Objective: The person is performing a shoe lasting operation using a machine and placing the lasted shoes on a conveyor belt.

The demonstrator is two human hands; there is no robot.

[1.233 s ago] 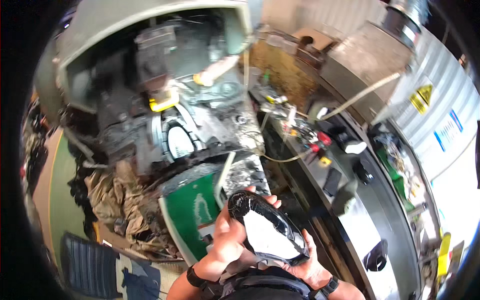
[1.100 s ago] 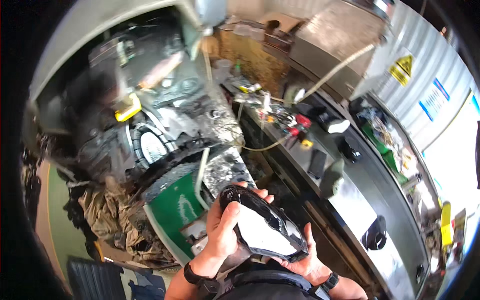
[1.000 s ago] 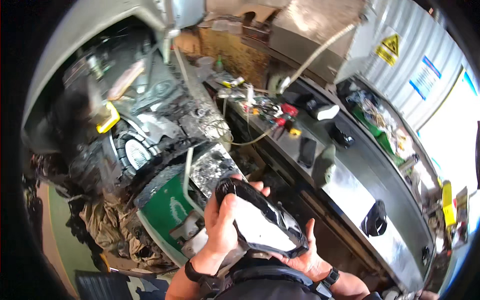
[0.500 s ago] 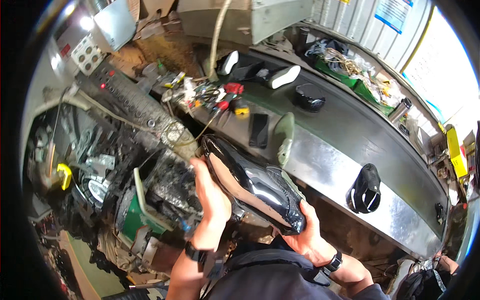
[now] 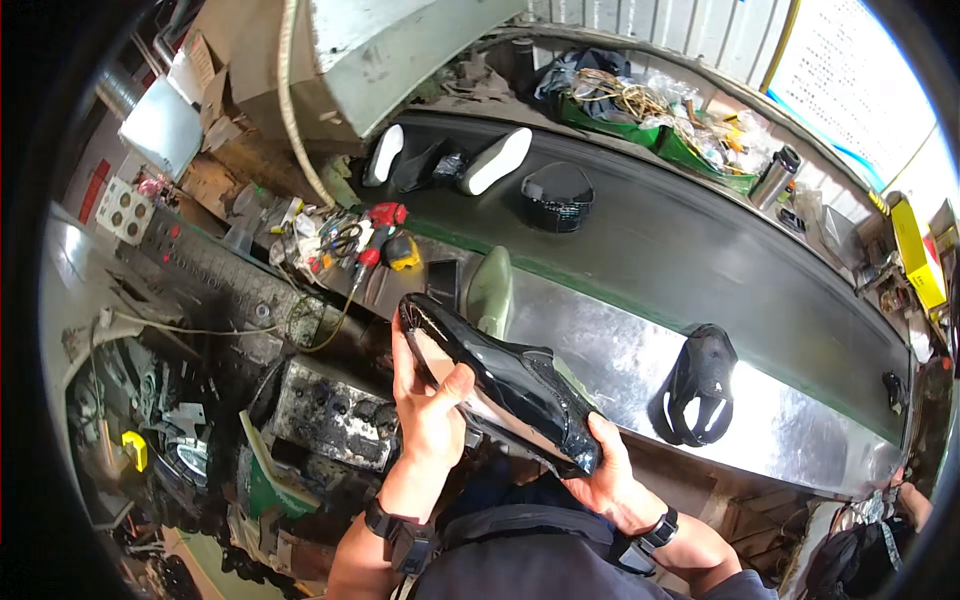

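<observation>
I hold a glossy black shoe (image 5: 505,385) in both hands, lying slantwise with one end up-left and the other down-right, just in front of a steel bench edge. My left hand (image 5: 428,405) grips its upper-left part, thumb on top. My right hand (image 5: 605,480) cups the lower-right end from beneath. Both wrists carry dark bands.
A dark conveyor belt (image 5: 690,250) curves behind, carrying white-soled shoe parts (image 5: 495,160) and a black basket-like part (image 5: 557,192). A black shoe upper (image 5: 700,385) lies on the steel ledge (image 5: 800,440). Hand tools (image 5: 365,235) clutter the left. A grimy machine (image 5: 330,410) stands lower left.
My view has swung from the machine on the left to the conveyor belt and steel ledge. The shoe stays in both hands, now raised toward the ledge.
</observation>
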